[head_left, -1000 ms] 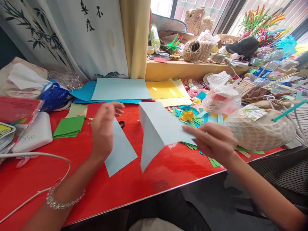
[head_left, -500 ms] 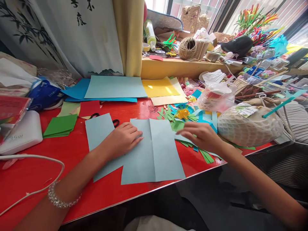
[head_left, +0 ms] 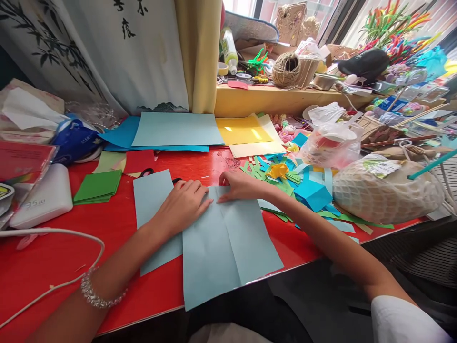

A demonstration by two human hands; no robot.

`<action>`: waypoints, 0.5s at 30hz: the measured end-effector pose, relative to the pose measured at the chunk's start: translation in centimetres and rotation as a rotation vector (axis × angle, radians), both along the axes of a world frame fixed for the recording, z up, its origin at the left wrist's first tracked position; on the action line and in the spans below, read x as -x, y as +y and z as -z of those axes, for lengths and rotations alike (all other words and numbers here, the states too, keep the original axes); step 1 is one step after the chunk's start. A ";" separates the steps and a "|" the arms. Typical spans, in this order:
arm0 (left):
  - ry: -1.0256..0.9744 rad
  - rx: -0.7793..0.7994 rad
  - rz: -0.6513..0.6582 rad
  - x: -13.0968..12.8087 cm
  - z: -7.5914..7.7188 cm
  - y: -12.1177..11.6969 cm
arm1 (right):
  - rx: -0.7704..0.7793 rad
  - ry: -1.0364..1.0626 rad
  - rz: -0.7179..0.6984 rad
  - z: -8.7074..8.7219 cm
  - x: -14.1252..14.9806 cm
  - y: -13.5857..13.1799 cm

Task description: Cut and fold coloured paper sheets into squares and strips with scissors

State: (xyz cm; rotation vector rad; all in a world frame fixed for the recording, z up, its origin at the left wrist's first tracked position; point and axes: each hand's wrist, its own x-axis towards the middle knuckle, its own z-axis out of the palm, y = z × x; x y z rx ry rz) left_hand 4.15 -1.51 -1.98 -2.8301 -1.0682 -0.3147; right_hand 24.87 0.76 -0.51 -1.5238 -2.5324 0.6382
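A light blue sheet of paper (head_left: 209, 247) with a lengthwise crease lies on the red table, its near corner jutting past the front edge. My right hand (head_left: 237, 186) pinches its top edge between thumb and fingers. Flat across its upper left part rests my left hand (head_left: 187, 202), fingers stretched out and thumb apart. Under my left wrist and partly beneath the creased sheet is another light blue piece of paper (head_left: 153, 195). Black scissors (head_left: 146, 172) show only their handle loops, the remainder covered by that piece.
Left are a stack of green paper squares (head_left: 98, 186), a white device (head_left: 46, 197) and a white cable (head_left: 96, 245). Blue sheets (head_left: 178, 128) and yellow paper (head_left: 243, 129) lie behind. Green and blue paper scraps (head_left: 285, 176) and a net-wrapped round object (head_left: 385, 190) are right.
My right hand has moved left from beside the sheet to its top edge and taken hold. The creased sheet has shifted toward me, over the table's front edge. My left hand stays on it.
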 end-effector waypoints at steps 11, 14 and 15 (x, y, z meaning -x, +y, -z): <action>-0.423 0.640 -0.123 -0.2 -1.7 -0.4 | 0.244 0.401 -0.119 -1.6 -0.8 -0.6; -0.573 0.983 -0.200 0.2 -2.5 -0.4 | 0.271 0.481 -0.073 -2.7 -1.2 -0.8; -0.624 1.077 -0.222 0.4 -2.7 -0.4 | 0.295 0.496 -0.074 -3.1 -1.3 -0.8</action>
